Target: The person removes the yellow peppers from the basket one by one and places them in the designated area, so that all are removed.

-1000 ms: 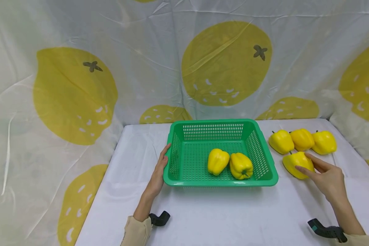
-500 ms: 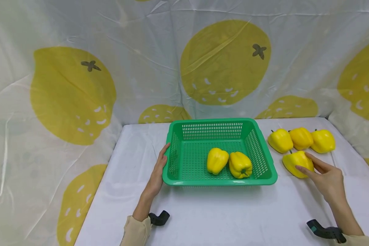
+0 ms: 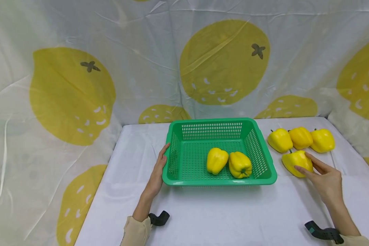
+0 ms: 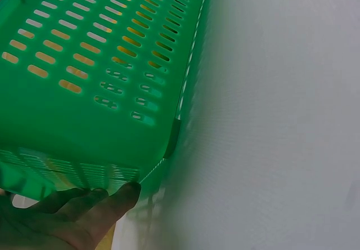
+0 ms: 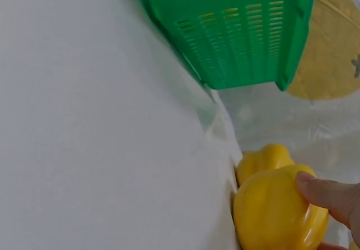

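Head view: right hand (image 3: 327, 184) grasps a yellow bell pepper (image 3: 296, 163), thumb over its near side, fingertips at the right. Pepper is toward the tabletop's (image 3: 233, 215) right edge, off the basket's right wall, stem aimed at the far edge. Row of three behind, by the far right corner: left-end pepper (image 3: 279, 140), middle pepper (image 3: 300, 137), right-end pepper (image 3: 323, 140). Cannot tell if the grasped one touches the row.

Left hand (image 3: 154, 177) clenches nothing; fingers lie extended against the left wall of the green slotted basket (image 3: 219, 183). Left wrist view agrees.

Handling, as judged: skin looks glossy, may slip; best to have thumb and fingers oppose across the widest part, firm without squeezing. Straight upward lift would spare the row a nudge. Basket's right rim stands high; any carry that way wants height over it. Left hand seems well placed to check the basket from sliding.

Contents: basket carries two bell peppers, blocky pepper (image 3: 217, 161) and stem-forward pepper (image 3: 240, 165), side by side toward its right near corner; the latter's stem faces the near rim.
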Demonstrator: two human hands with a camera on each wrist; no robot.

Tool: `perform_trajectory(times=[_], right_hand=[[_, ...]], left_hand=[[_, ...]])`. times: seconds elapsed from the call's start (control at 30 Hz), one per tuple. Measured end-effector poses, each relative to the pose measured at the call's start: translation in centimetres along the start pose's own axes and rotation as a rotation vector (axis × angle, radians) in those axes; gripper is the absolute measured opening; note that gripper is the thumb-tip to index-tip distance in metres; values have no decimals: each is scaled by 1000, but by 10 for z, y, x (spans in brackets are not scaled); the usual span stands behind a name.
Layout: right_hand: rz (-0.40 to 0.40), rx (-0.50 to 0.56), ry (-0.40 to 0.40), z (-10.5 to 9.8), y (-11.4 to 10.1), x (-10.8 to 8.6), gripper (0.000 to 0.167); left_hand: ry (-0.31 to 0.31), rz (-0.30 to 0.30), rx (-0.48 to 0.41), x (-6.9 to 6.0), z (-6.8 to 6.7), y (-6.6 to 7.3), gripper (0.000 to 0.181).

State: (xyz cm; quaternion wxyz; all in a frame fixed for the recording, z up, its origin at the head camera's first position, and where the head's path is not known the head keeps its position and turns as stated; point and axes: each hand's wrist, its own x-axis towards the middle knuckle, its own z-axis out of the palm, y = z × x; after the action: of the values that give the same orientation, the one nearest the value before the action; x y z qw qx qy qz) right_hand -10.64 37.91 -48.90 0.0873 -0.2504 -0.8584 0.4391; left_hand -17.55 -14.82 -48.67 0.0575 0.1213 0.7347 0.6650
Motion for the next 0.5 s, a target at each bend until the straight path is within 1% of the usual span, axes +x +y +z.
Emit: perform_trajectory(times=[0.27,0.4,0.5], right_hand=[[39,89,-1,0,0,-2,68],[45,111,18,-1,-3,-3,67],[31,129,44,-5,-11,-3,64]], left_hand=[[3,1,3,1,1,0,49],[1,3,2,1,1,0,50],[0,5,3,0,1,0,51]])
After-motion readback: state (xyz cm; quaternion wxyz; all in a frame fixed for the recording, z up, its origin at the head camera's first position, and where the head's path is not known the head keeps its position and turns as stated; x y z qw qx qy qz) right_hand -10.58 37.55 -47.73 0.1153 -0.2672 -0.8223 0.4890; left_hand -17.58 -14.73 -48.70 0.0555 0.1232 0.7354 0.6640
